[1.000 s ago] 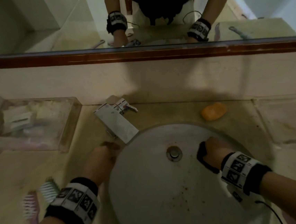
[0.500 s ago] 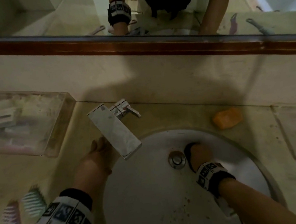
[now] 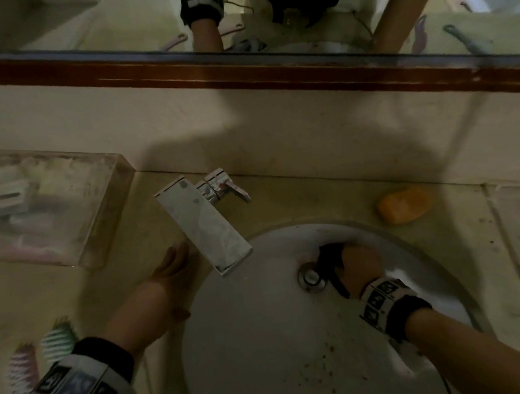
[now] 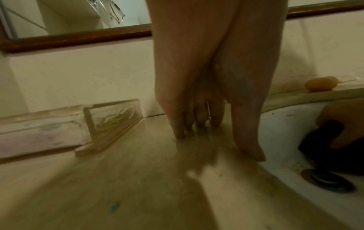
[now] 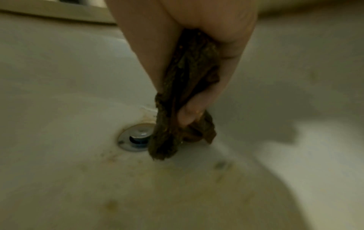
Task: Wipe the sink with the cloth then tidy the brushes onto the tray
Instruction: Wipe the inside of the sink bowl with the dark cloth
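Note:
My right hand [image 3: 359, 265] is down inside the white round sink [image 3: 267, 355] and grips a dark cloth [image 3: 330, 261], bunched just right of the metal drain [image 3: 311, 277]. In the right wrist view the cloth [image 5: 187, 99] hangs from my fingers and touches the basin beside the drain [image 5: 138, 137]. My left hand [image 3: 165, 283] rests flat on the counter left of the sink, under the tap, fingers straight [image 4: 177, 121]. Two brushes, pink [image 3: 20, 362] and green [image 3: 58, 338], lie at the lower left. A clear tray [image 3: 103, 231] stands at the back left.
A chrome tap [image 3: 204, 224] juts over the sink's left rim. An orange soap bar [image 3: 404, 203] lies on the counter behind the sink. A mirror with a brown wooden frame [image 3: 240, 74] runs along the wall. Brown specks dot the basin's near side.
My right hand has carried the cloth from the sink's right side to beside the drain. My left hand has uncurled and now lies flat. The view has shifted closer.

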